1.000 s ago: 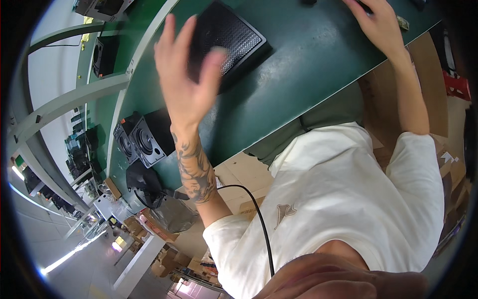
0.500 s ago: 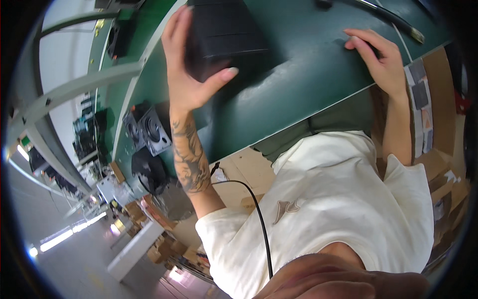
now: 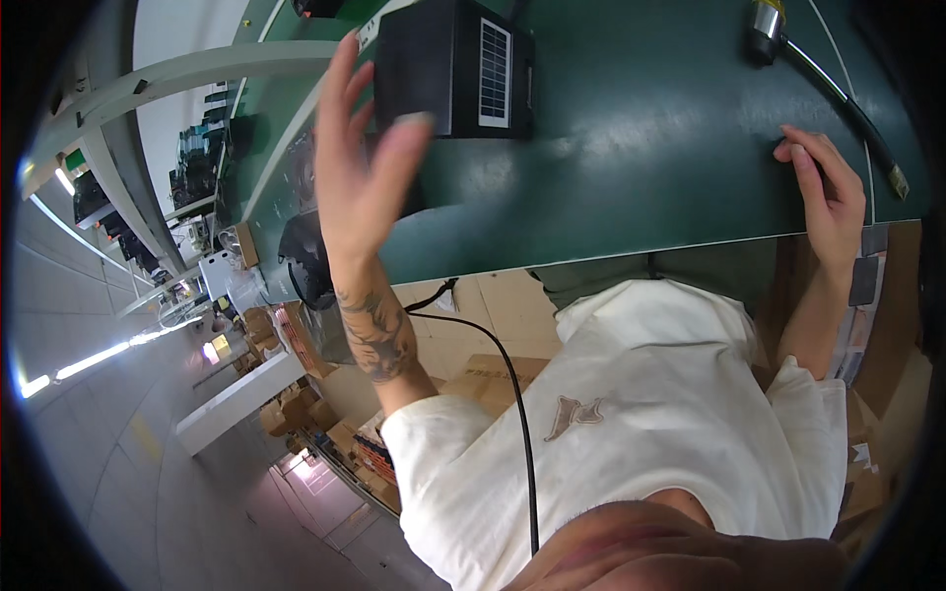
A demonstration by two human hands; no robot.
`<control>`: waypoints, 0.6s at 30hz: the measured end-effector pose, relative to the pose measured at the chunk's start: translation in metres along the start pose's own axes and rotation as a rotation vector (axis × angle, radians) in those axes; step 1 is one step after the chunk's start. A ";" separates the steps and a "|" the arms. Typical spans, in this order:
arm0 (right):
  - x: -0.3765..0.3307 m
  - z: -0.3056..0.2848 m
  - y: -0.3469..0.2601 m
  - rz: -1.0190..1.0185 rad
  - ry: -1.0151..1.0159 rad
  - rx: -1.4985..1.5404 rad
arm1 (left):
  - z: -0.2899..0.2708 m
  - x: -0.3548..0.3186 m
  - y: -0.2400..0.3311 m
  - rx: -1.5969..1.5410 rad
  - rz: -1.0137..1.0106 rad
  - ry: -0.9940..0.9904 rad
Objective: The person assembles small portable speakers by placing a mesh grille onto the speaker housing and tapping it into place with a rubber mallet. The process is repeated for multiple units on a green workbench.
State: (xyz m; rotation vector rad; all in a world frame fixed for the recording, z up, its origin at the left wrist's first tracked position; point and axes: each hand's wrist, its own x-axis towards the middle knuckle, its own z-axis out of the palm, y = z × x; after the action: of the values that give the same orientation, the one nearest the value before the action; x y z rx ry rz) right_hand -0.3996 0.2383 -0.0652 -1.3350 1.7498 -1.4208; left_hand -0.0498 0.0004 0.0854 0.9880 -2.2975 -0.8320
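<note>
The left hand (image 3: 360, 167) is raised above the green table (image 3: 631, 187), with the fingers spread open and the palm facing toward the black box (image 3: 453, 69). It holds nothing; the thumb tip is just beside the near edge of the box, but I cannot tell if it touches it. The black box stands on the far left part of the table, and it has a small solar panel (image 3: 495, 74) with a white frame on its top side. The right hand (image 3: 828, 197) lies on the table near its front right corner, with the fingers bent loosely, and a small dark thing seems to be under the fingertips, too hidden to tell what it is. Behind this hand a thin cable (image 3: 847, 98) runs across the table to a cylinder-shaped tool (image 3: 764, 30) with a yellow band at the far edge. The person wears a white shirt (image 3: 641, 414), and a black cord (image 3: 517, 394) hangs down in front of it. On the left, below the table, black speakers (image 3: 305, 261) stand near cardboard boxes (image 3: 286, 414) on the floor.
</note>
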 end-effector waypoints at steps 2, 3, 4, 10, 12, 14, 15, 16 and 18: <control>0.003 -0.004 -0.002 -0.010 -0.003 0.025 | 0.020 0.017 0.016 0.566 0.250 -0.091; 0.003 -0.004 -0.003 -0.022 -0.013 0.041 | 0.026 0.021 0.013 0.677 0.260 -0.136; 0.001 -0.006 0.001 -0.048 -0.006 0.072 | 0.028 0.031 0.015 0.763 0.317 -0.188; -0.004 -0.010 -0.005 -0.114 0.029 0.124 | -0.004 0.098 -0.010 0.748 0.419 -0.392; -0.004 -0.010 -0.008 -0.123 0.041 0.087 | -0.003 0.115 -0.022 0.730 0.331 -0.370; -0.004 -0.008 -0.009 -0.113 0.053 0.074 | -0.004 0.134 -0.021 0.630 0.260 -0.344; -0.006 -0.008 -0.010 -0.130 0.075 0.058 | -0.003 0.148 -0.021 0.526 0.252 -0.337; -0.008 -0.008 -0.011 -0.149 0.109 0.038 | 0.000 0.168 -0.020 0.421 0.259 -0.333; -0.010 -0.004 -0.010 -0.132 0.169 0.083 | 0.012 0.202 -0.013 0.373 0.247 -0.228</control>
State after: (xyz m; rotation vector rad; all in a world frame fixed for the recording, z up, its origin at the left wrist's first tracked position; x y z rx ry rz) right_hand -0.3954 0.2495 -0.0562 -1.3412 1.7137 -1.7045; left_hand -0.1746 -0.1572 0.1087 0.7605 -2.7694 -0.4412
